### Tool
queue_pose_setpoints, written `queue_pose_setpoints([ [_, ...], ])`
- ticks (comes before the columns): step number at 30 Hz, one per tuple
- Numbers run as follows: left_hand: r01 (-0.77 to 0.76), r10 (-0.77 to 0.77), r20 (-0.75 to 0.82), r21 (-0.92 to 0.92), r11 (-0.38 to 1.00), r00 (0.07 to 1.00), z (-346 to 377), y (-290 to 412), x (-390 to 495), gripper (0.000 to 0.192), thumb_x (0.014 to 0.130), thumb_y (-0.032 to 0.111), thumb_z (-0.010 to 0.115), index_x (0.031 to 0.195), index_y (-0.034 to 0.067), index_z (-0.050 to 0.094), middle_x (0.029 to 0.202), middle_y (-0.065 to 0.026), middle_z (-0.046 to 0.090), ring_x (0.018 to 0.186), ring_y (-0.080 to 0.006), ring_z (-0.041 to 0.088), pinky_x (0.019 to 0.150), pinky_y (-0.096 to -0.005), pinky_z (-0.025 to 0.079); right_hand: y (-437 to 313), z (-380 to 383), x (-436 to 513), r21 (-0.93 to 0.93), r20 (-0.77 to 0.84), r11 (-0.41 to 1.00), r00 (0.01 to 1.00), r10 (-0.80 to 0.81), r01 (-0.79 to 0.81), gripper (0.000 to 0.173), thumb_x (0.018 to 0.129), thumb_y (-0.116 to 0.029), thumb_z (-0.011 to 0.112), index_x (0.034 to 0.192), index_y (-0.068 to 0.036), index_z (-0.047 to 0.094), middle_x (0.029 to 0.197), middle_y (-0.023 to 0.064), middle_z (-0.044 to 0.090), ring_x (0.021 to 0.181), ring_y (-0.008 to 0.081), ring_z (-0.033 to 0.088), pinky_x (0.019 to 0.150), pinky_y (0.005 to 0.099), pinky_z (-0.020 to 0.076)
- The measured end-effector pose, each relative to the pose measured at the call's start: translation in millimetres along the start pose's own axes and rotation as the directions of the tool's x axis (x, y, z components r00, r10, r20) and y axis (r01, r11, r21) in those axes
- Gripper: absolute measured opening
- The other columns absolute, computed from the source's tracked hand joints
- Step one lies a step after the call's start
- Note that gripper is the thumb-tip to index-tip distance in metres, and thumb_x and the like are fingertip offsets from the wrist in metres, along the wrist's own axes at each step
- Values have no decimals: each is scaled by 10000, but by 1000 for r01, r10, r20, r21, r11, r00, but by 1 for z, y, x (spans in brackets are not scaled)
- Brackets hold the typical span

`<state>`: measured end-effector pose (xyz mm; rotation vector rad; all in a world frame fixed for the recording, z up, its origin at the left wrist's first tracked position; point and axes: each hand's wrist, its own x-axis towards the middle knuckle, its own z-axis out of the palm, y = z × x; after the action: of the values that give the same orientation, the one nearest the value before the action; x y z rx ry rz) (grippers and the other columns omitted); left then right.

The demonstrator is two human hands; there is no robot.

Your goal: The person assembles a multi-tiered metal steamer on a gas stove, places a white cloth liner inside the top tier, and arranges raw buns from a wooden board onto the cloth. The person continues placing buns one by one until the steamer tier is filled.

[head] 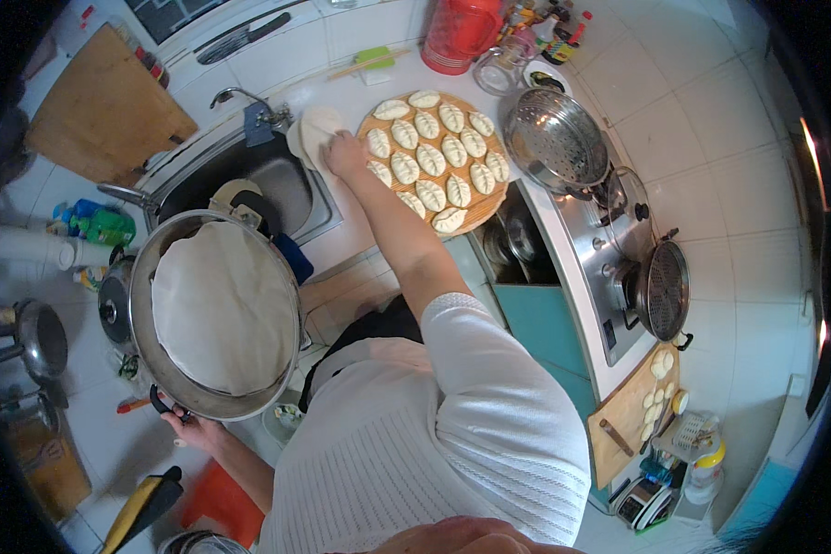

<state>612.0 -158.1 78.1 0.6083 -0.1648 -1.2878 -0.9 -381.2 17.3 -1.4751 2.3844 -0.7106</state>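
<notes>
My left hand [197, 431] grips the black side handle of a wide, round stainless steel steamer tier [140, 311]. A large round white cloth liner [221, 305] lies inside it, slightly wrinkled, hiding the bottom. Out over the counter, my right hand [345, 154] has its fingers on a folded white cloth liner [313, 131] beside the sink. Just right of that hand is a round wooden board [481, 211] bearing several pleated, leaf-shaped raw dumplings [431, 160].
A steel sink [284, 180] with a faucet [270, 111] lies ahead to the left. Right of the board stands a perforated steamer pot [554, 138]. Further right are a gas stove [595, 242] and a cutting board [609, 464] with dough pieces and a rolling pin [616, 438].
</notes>
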Motion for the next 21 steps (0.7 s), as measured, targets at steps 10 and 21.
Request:
queue_pose_setpoints([
  [10,211,-216,47,104,972,975,27,-82,31,468,1079,439,559,728,133,516,875,-89,658,1012,-316,629,998,-539,489,166,-296,-81,840,-516,319,828,220,439,337,1037,-201,666,1336,-46,676,1273,82,708,1115,154,655,982,319,517],
  [21,140,-140,-21,13,990,990,75,-182,-15,446,1074,394,579,744,109,486,957,-135,670,1082,-320,619,1068,-537,460,400,-353,-147,391,-783,920,537,315,31,516,1010,-127,638,1488,11,503,1527,174,452,1384,271,487,1107,393,443],
])
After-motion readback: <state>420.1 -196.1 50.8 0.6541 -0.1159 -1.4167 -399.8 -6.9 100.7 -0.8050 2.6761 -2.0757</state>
